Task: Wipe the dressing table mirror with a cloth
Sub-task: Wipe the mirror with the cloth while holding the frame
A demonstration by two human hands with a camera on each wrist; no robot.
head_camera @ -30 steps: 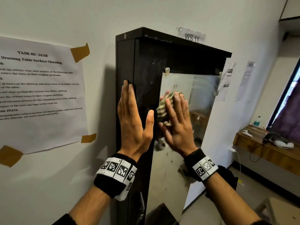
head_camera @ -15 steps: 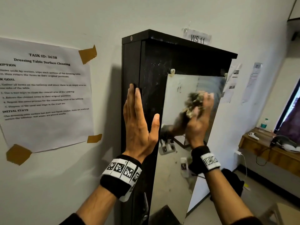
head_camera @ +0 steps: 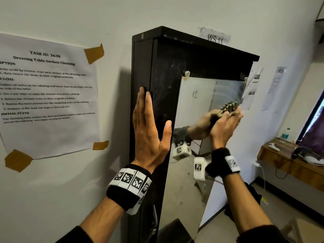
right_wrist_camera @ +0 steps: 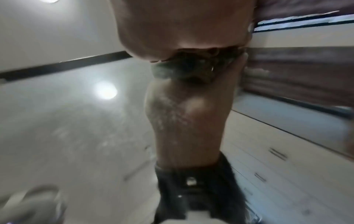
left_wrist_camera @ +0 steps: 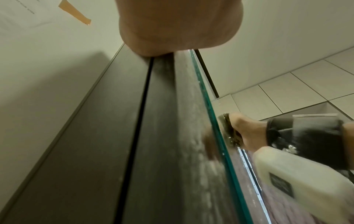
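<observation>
Left hand (head_camera: 149, 130): flat, fingers straight, bracing the dark cabinet door (head_camera: 163, 81), likely steadying it against the push. Right hand (head_camera: 226, 125): fingers extended, pressing the striped cloth (head_camera: 228, 106) onto the mirror (head_camera: 198, 95), upper right, wiping.

Black wristbands (head_camera: 121, 195), white coded marker tags (head_camera: 131, 179), dark sleeves (head_camera: 261, 234) behind bare hands (head_camera: 149, 137)

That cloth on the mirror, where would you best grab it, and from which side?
Probably its bunched top edge, pinched from above on the room side. That edge of the cloth sticks out above the right hand. The rest is pressed flat between palm and mirror, so nothing else is free to grip.
</observation>
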